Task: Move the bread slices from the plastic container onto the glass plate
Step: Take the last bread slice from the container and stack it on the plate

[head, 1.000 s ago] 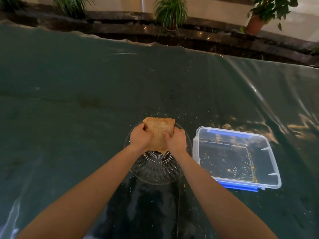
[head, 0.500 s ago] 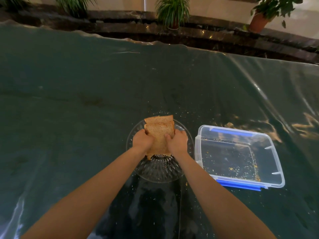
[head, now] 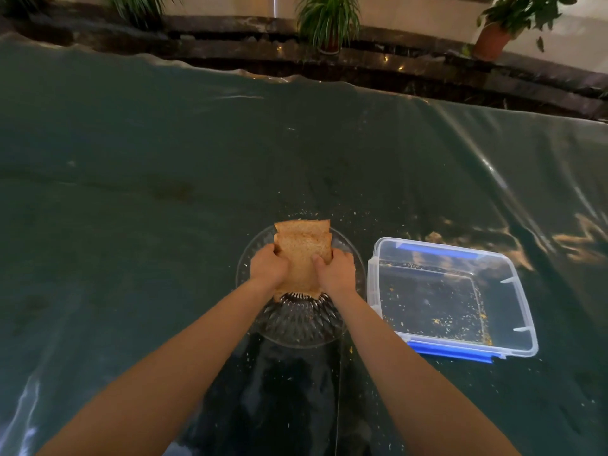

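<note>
A small stack of brown bread slices (head: 302, 250) is over the far half of the round cut-glass plate (head: 297, 327). My left hand (head: 268, 268) grips the stack's left side and my right hand (head: 334, 271) grips its right side, thumbs on top. The slices are slightly fanned at the far end. To the right of the plate sits the clear plastic container (head: 523, 304) with blue clips; it holds only crumbs.
The table is covered by a dark green cloth under shiny clear plastic (head: 164, 192), with crumbs scattered around the plate. Beyond the far edge runs a dark ledge with potted plants (head: 327, 23).
Both hands have lowered the bread stack toward the plate, and the slices have fanned apart a little at the far end.
</note>
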